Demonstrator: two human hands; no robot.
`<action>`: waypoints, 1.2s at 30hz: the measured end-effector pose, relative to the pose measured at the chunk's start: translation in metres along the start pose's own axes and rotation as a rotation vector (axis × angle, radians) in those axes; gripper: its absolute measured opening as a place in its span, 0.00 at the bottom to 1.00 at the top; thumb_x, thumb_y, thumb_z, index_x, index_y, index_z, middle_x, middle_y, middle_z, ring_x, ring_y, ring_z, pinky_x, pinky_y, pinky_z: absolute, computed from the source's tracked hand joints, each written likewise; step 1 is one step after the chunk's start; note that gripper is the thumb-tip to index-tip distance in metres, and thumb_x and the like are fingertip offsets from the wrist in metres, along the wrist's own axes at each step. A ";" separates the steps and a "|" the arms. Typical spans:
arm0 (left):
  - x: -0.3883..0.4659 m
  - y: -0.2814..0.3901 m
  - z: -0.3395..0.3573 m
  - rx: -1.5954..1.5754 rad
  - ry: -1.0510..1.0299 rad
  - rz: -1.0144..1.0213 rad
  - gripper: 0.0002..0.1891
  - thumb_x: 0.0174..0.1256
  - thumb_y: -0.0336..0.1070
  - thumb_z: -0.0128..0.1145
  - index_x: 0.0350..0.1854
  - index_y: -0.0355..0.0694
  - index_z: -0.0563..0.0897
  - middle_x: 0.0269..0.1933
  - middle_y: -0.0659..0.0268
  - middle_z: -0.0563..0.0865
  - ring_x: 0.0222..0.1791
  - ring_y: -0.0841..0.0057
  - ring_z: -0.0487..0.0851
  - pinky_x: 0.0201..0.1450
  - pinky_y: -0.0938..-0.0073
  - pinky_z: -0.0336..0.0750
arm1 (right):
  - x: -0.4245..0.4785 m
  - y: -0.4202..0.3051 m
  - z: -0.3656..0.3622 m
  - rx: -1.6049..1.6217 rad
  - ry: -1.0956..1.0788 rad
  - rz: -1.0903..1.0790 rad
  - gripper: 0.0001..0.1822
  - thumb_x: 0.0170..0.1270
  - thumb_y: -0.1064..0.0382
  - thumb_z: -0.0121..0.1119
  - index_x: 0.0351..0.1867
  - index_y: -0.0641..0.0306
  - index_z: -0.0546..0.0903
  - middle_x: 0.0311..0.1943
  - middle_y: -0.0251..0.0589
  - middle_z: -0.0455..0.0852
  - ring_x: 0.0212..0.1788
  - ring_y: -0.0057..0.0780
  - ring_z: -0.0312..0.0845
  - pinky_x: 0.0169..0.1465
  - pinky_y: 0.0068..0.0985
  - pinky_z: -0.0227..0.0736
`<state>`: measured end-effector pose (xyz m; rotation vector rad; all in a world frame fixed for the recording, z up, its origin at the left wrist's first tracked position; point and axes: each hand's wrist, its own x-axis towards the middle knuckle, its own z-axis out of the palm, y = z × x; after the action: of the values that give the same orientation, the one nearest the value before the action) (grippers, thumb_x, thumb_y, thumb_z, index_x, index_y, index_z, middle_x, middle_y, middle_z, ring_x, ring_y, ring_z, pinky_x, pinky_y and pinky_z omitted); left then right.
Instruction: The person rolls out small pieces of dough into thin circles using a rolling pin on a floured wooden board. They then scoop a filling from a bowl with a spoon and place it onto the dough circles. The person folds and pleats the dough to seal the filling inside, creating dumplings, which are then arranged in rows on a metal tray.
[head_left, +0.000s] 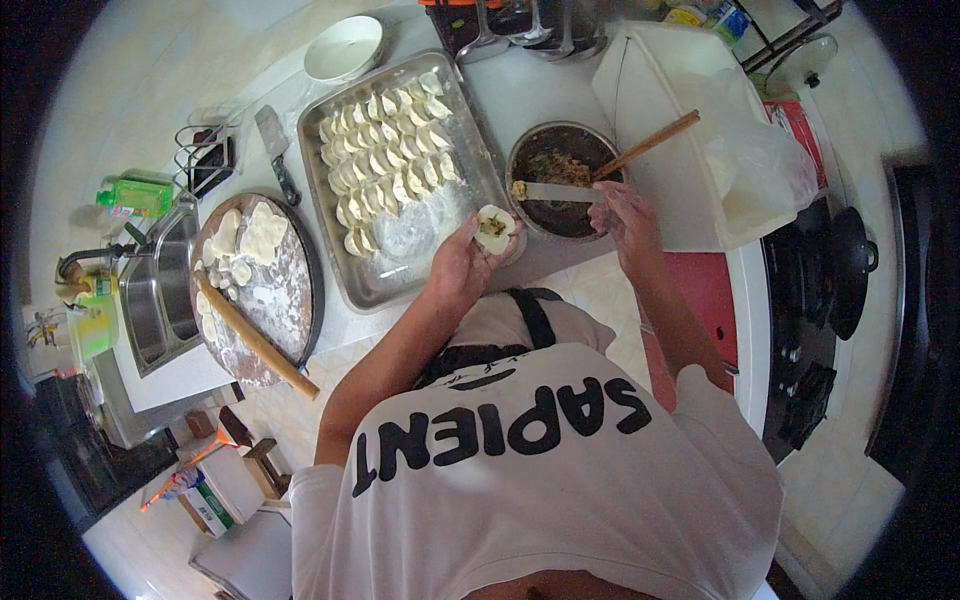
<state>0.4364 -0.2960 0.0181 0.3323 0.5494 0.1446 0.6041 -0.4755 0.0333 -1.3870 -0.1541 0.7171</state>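
Note:
My left hand (466, 262) holds a round dumpling wrapper (495, 229) with some filling at its centre, beside the near right corner of a metal tray (352, 289). Rows of folded dumplings (390, 161) lie on that floured tray. In my right hand (626, 217) is a flat, pale spreading stick (559, 193), a bit of filling on its tip, held over a metal bowl (521, 142). Dark filling (559, 169) lies inside the bowl, and a pair of wooden chopsticks (652, 142) leans out over its right rim.
Left of the tray, a floured round board (281, 315) bears dough pieces (262, 234) and a wooden rolling pin (255, 337). A cleaver (277, 154) and a white bowl (343, 49) lie beyond. A sink (161, 285) is far left, a white bin (660, 150) at right.

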 end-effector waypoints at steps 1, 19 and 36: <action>0.000 0.000 0.001 -0.025 -0.003 0.006 0.21 0.76 0.42 0.32 0.59 0.29 0.65 0.57 0.49 0.75 0.58 0.60 0.74 0.60 0.63 0.72 | -0.004 -0.001 0.002 -0.029 -0.027 -0.044 0.13 0.67 0.60 0.51 0.47 0.64 0.79 0.30 0.44 0.84 0.31 0.27 0.80 0.36 0.25 0.75; -0.016 0.012 0.007 -0.021 0.095 0.086 0.16 0.75 0.38 0.35 0.55 0.32 0.69 0.55 0.54 0.76 0.55 0.64 0.77 0.60 0.59 0.73 | -0.050 -0.030 0.039 -0.894 -0.475 -0.850 0.20 0.47 0.73 0.58 0.44 0.51 0.82 0.39 0.40 0.83 0.41 0.41 0.79 0.43 0.35 0.76; -0.030 0.031 0.000 -0.066 0.072 0.205 0.18 0.75 0.39 0.34 0.58 0.31 0.66 0.57 0.53 0.74 0.56 0.62 0.76 0.62 0.59 0.71 | -0.032 -0.028 0.065 -0.916 -0.614 -0.815 0.13 0.54 0.69 0.59 0.42 0.54 0.84 0.38 0.42 0.84 0.42 0.40 0.80 0.46 0.33 0.76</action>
<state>0.4091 -0.2739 0.0432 0.3199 0.5804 0.3727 0.5564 -0.4384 0.0826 -1.6936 -1.5944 0.3339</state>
